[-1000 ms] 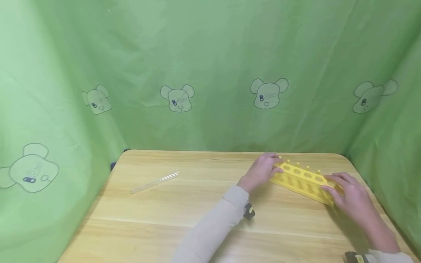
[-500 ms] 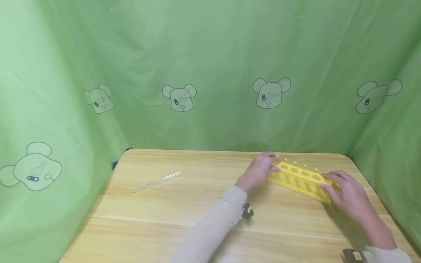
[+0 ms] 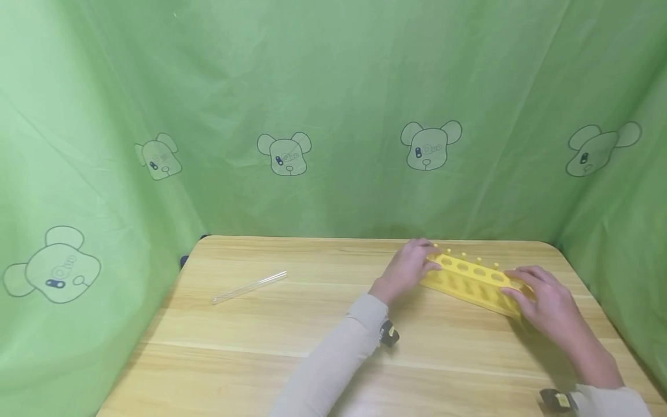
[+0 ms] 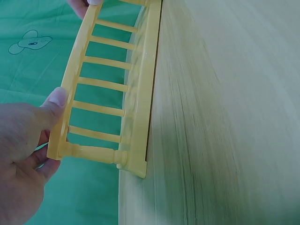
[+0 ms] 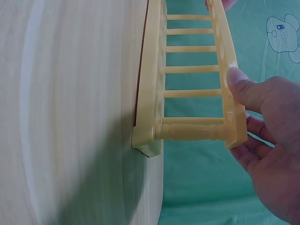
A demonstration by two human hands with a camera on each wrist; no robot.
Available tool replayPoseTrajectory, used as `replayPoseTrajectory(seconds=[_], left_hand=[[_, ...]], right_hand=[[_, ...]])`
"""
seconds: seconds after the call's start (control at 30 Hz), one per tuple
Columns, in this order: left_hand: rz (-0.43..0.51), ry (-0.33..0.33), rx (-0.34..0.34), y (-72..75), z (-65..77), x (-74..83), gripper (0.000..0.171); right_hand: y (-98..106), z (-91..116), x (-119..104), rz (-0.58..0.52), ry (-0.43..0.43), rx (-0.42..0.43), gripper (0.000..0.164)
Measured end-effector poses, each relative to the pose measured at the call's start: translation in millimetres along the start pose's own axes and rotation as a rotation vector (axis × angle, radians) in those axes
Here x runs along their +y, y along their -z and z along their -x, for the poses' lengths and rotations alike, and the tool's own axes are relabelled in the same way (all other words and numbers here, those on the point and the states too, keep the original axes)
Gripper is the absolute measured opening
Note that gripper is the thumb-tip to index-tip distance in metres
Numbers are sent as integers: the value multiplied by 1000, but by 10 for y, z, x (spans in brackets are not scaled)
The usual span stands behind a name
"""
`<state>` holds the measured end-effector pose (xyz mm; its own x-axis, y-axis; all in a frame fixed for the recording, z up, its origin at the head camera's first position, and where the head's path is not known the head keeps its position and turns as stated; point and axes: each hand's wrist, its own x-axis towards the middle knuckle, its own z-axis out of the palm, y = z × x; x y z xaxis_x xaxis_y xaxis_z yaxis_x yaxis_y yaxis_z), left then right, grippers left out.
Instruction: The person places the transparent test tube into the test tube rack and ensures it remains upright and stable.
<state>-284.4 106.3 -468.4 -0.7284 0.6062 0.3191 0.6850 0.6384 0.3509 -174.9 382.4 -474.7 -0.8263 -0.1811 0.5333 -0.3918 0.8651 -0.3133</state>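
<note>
Across the counter [image 3: 292, 347], left hand [image 3: 405, 269] and right hand [image 3: 551, 302] pinch the rack [image 3: 469, 284], shifted slightly nearer the tubes [image 3: 250, 287].

Head view bright and diffuse on my feed, green curtain [image 3: 41, 87] palest at upper left, glints along clear tubing [image 3: 250, 287] left of centre, soft shadow across tabletop [image 3: 234, 336] at lower right, wrist feeds dimmer, right one broadly shadowed at lower left

We see yellow rack [image 3: 471, 284], round holes along top; upright, held at both ends, lying diagonally, right of table [image 3: 443, 359] middle
</note>
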Motion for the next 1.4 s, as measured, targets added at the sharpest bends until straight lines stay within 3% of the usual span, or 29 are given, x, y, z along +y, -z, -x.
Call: replayPoseTrajectory(seconds=[1.4], left_hand=[[31,49,47,188,258,-292,44]], right_hand=[[-228,-301,-229,-38,61,-20,42]])
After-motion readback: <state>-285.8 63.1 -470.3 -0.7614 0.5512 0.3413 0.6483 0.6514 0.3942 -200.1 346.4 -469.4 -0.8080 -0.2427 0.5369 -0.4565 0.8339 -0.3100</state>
